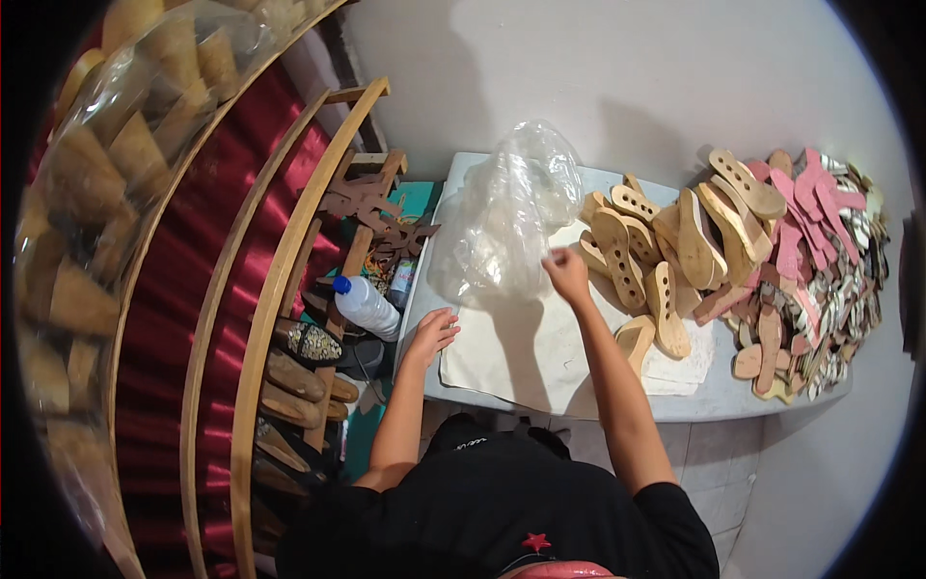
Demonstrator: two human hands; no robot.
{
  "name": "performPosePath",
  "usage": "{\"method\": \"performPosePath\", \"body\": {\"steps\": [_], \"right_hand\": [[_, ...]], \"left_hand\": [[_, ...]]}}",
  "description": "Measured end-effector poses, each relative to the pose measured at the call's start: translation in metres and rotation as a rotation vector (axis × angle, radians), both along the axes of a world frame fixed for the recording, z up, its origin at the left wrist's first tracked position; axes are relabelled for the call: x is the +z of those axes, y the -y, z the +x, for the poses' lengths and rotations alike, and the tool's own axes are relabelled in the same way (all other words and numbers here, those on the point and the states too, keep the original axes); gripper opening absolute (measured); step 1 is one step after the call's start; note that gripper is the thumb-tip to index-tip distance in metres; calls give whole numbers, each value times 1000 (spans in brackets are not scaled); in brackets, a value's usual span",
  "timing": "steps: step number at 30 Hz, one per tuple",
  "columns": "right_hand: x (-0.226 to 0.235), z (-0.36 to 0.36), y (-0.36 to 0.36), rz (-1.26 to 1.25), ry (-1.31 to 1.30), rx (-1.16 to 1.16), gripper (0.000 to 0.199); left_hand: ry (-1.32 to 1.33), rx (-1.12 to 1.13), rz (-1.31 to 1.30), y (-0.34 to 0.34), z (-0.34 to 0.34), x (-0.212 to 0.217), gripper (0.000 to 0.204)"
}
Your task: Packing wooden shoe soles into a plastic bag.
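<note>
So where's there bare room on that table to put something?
The near part of the cream sheet is bare, between the clear plastic bag, left hand and right forearm. Some grey tabletop shows between sheet and cutout pile. Holed wooden soles and that pile crowd the right.

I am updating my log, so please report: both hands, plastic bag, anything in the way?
Left hand open, empty. Right hand at clear plastic bag, grip unclear. Wooden shoe soles piled close on right.

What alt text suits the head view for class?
A person's curled right hand meets the edge of a clear, crinkled plastic bag over a grey table; the open left hand is empty. Beige wooden shoe soles with holes lie at right.
</note>
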State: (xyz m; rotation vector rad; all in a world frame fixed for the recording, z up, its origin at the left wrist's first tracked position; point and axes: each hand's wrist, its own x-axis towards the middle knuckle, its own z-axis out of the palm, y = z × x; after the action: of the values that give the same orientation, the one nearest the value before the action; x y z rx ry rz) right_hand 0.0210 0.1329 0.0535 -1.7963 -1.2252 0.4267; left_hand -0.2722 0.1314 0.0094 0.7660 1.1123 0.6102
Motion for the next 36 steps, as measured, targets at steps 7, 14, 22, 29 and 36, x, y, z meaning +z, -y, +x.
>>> {"method": "performPosePath", "body": {"steps": [7,14,22,29,36], "right_hand": [[-33,-35,81,-205,-486,155,35],[-32,-46,105,-234,-498,186,34],[-35,-32,147,-255,-953,253,43],[-46,10,69,-58,-420,-85,36],[-82,10,-34,14,-365,110,43]], "left_hand": [[56,303,49,-23,31,-22,72],[31,357,114,-47,8,-27,50],[-274,-26,322,-28,-57,-42,23],[-491,-168,579,-78,-28,-30,25],[-34,-187,139,-146,26,-60,26]]}}
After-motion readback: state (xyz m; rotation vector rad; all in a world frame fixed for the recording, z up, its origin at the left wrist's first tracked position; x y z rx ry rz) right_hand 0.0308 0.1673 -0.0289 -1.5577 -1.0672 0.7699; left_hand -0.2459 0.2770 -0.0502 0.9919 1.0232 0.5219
